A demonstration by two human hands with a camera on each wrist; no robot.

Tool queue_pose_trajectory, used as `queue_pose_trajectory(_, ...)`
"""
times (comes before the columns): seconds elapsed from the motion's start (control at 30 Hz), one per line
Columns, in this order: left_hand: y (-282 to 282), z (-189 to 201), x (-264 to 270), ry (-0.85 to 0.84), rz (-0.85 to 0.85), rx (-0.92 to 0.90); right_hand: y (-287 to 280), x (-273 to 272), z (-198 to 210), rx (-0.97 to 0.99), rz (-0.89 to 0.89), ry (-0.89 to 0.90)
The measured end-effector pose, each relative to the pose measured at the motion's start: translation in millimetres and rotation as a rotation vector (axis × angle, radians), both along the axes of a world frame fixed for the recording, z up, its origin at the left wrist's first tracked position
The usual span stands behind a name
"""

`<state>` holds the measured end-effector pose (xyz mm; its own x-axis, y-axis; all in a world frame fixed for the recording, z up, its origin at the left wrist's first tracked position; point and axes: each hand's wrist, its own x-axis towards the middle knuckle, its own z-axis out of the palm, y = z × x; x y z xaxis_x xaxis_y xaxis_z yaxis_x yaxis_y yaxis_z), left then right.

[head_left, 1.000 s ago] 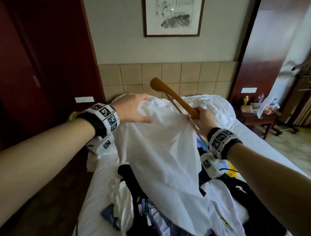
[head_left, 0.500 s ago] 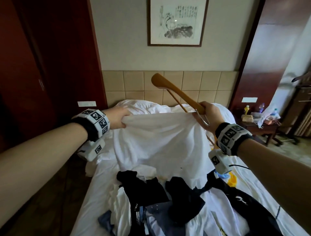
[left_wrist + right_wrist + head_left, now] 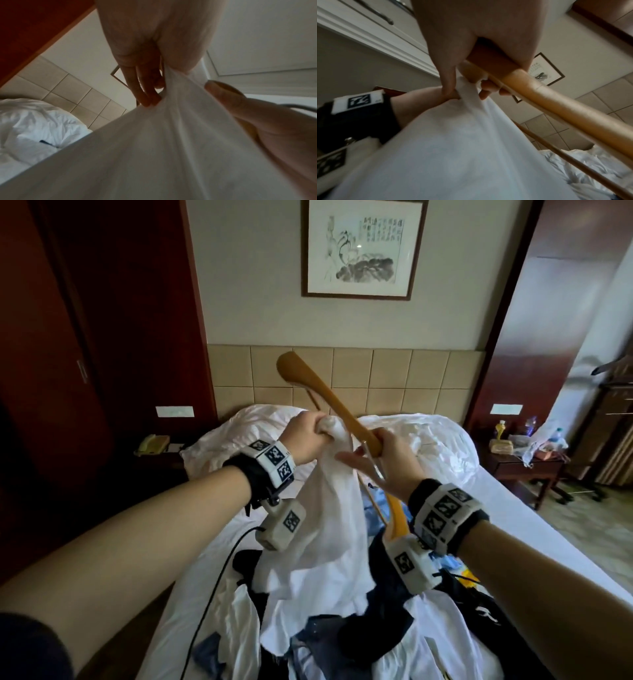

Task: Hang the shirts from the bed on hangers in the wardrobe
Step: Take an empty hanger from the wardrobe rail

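**Shirt bunched beside the hanger, not yet threaded**

Shirt (image 3: 329, 508) lifted clear of the bed (image 3: 212, 559), gathered at its top in the left hand (image 3: 305, 436) and trailing down to the heap of dark and white clothes (image 3: 342, 631) below. Fingers (image 3: 145, 93) of that hand curled tight into the cloth, thumb clamped over the bunch.

Hanger (image 3: 329, 402) gripped near its middle by the right hand (image 3: 387, 460), wooden and honey-coloured, long axis tilted: one arm rising up and away toward the headboard (image 3: 376, 378), the other dropping down toward the right wrist. Lower rod visible under the bar in the right wrist view. Some right fingers (image 3: 447, 81) stretched out onto the cloth while the rest stay wrapped on the wood, so holding the hanger, touching the shirt.

Bunched cloth just to the left of the hanger's upper arm, touching or nearly so; cannot tell which. Left hand nearer the raised tip. Neck opening hidden in the bunch. Likely needed next: opening found and the raised arm fed into it. Wardrobe not clearly identifiable from here.
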<state>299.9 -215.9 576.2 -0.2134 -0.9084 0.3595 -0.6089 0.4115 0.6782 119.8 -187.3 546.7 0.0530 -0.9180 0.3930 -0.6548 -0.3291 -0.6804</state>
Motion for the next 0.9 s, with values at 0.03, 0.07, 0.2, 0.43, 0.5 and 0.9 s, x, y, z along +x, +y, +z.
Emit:
queue_pose_trajectory(0.03, -1, -4, 0, 0.011, -0.003, -0.005, 1, 6, -3, 0.005, -0.008, -0.021)
queue_pose_trajectory(0.07, -4, -8, 0, 0.02, -0.004, -0.004, -2, 9, -7, 0.012, -0.023, -0.043)
queue_pose_trajectory(0.2, -4, -14, 2, 0.07, 0.029, -0.033, -16, 13, -23, 0.016, -0.067, -0.043)
queue_pose_trajectory(0.43, -7, -28, 37, 0.254, 0.064, 0.109, -26, 5, -11, -0.128, -0.042, -0.113)
queue_pose_trajectory(0.5, -1, -27, 46, 0.123, -0.014, 0.135, -31, 0, 0, -0.192, -0.092, -0.088)
queue_pose_trajectory(0.9, -7, -43, 94, -0.766, -0.02, 0.205, -42, -23, 21, -0.242, -0.153, -0.032)
